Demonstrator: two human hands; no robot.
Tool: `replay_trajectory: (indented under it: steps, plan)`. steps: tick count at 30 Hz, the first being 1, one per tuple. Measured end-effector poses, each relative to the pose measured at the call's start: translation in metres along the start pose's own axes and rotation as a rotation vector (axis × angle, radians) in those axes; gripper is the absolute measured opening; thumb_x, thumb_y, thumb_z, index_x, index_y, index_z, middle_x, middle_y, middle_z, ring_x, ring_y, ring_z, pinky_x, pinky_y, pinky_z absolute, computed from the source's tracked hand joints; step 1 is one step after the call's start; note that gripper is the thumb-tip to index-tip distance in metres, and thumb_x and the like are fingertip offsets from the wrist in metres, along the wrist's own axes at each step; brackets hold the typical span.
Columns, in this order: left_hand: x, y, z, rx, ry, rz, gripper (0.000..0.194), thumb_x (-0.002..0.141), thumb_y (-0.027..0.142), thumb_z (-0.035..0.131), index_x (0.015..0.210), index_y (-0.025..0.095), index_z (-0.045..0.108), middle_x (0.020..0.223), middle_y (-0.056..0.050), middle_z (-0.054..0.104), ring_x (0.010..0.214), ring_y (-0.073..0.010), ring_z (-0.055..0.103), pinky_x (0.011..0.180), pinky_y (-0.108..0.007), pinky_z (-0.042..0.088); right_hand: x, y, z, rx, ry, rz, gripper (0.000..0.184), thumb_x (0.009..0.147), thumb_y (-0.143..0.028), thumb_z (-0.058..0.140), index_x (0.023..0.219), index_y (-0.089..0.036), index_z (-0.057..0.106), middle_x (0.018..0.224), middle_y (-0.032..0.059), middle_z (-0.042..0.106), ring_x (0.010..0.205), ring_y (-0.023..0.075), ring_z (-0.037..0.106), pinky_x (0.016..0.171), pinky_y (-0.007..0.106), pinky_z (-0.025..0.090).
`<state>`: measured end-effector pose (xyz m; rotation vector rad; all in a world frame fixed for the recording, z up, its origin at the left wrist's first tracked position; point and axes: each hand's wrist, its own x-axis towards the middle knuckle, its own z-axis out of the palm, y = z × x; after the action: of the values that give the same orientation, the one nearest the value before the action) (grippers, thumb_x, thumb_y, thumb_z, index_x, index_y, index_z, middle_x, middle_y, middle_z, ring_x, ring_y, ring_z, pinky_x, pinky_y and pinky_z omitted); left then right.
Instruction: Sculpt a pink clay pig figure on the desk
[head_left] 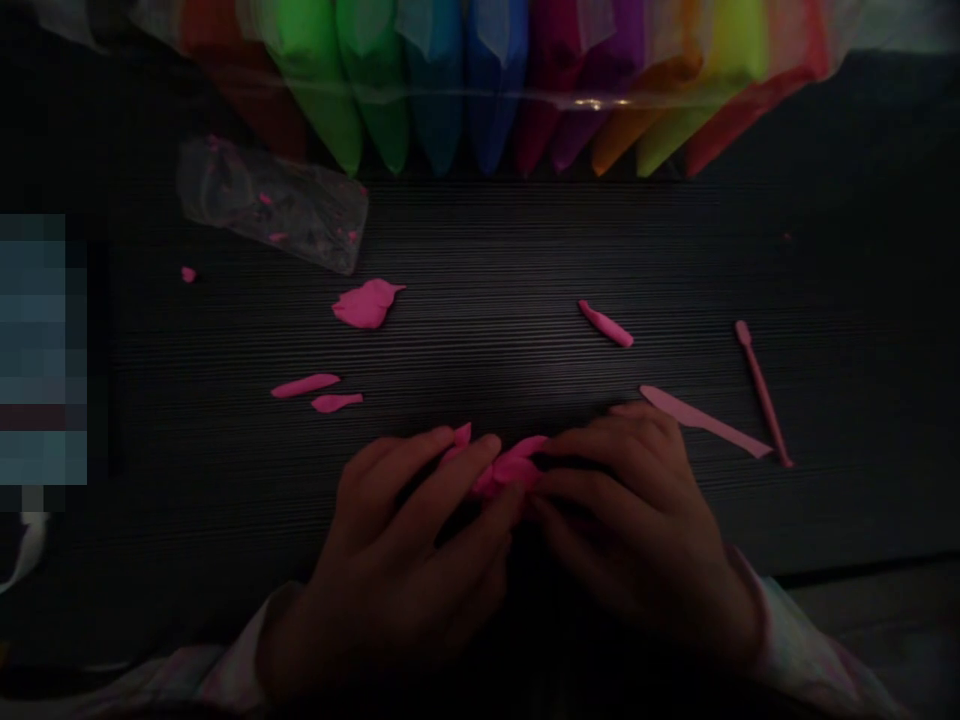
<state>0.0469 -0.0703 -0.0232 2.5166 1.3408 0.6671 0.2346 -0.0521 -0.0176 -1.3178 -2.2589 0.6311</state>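
Both my hands meet at the table's near side around a shaped piece of pink modelling clay [517, 467]. My left hand [420, 540] has its fingers curled over the clay's left part, and my right hand [637, 510] pinches its right end. The fingers cover much of the clay, so its full shape is hidden. Beyond my left hand lie two thin pink clay strips [306, 386] and a flattened pink clay lump [366, 304]. A short pink clay roll [607, 325] lies beyond my right hand. Close to the right knuckles rests a pink plastic modelling knife [701, 420].
A thin pink modelling stick [763, 395] lies at the right. At the back, several bright clay packets [491, 90] stand in a clear bag. A crumpled clear wrapper [277, 205] with pink bits and a small clay crumb [188, 274] are at the left of the dark table [480, 250].
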Motion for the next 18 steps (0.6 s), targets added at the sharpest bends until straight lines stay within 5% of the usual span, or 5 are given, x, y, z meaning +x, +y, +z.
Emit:
replay_trajectory:
  steps: [18]
  plan:
    - [-0.0003,-0.0004,0.0025,-0.003,-0.011,-0.005,0.021,0.072,0.024,0.061,0.092,0.025,0.065,0.109,-0.002,0.056,0.102,-0.0219,0.049,0.089,-0.036,0.039,-0.0011,0.0034,-0.0007,0.063,-0.034,0.011,0.011,0.069,-0.017,0.063,0.08,-0.018,0.06,0.086,0.0022,0.065,0.079,0.0167,0.053,0.081,0.043,0.037]
